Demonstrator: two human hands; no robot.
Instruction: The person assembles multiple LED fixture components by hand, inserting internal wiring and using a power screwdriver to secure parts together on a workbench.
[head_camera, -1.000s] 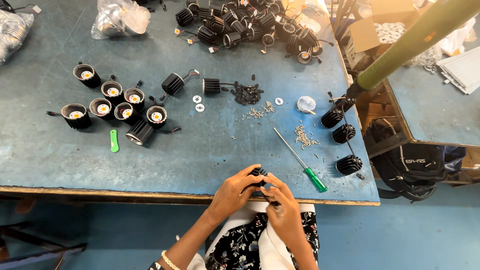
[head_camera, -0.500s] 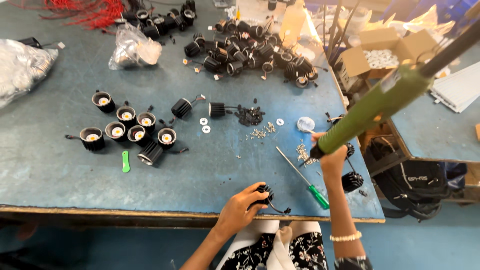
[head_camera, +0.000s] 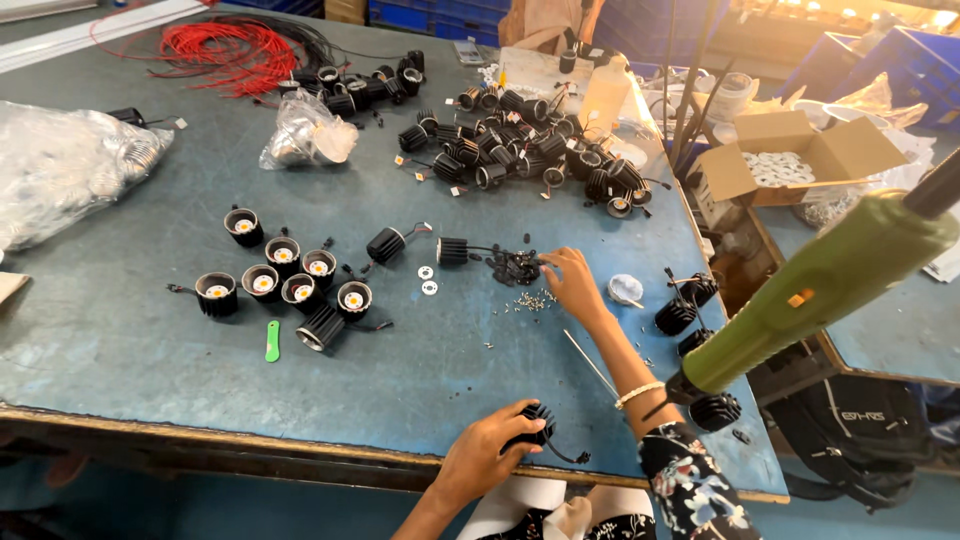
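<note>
My left hand (head_camera: 487, 450) grips a small black finned lamp housing (head_camera: 536, 426) with a short wire, at the near edge of the blue table (head_camera: 130, 340). My right hand (head_camera: 572, 284) is stretched out over the table, its fingertips touching a small heap of black parts (head_camera: 513, 265) next to scattered little screws (head_camera: 535, 299). Whether it has picked anything up cannot be seen. A screwdriver shaft (head_camera: 588, 362) lies beside my right forearm.
Several finished housings with lit-looking centres (head_camera: 283, 280) sit at the left, near a green tool (head_camera: 272, 340). A big pile of black housings (head_camera: 520, 150), plastic bags (head_camera: 70, 170), red wires (head_camera: 235, 50), a cardboard box (head_camera: 800, 155) and a hanging green power screwdriver (head_camera: 810, 290) surround the work spot.
Both hands were together on the housing at the table edge. My right hand let go and reached forward and left to the heap of black parts; the view tilted up.
</note>
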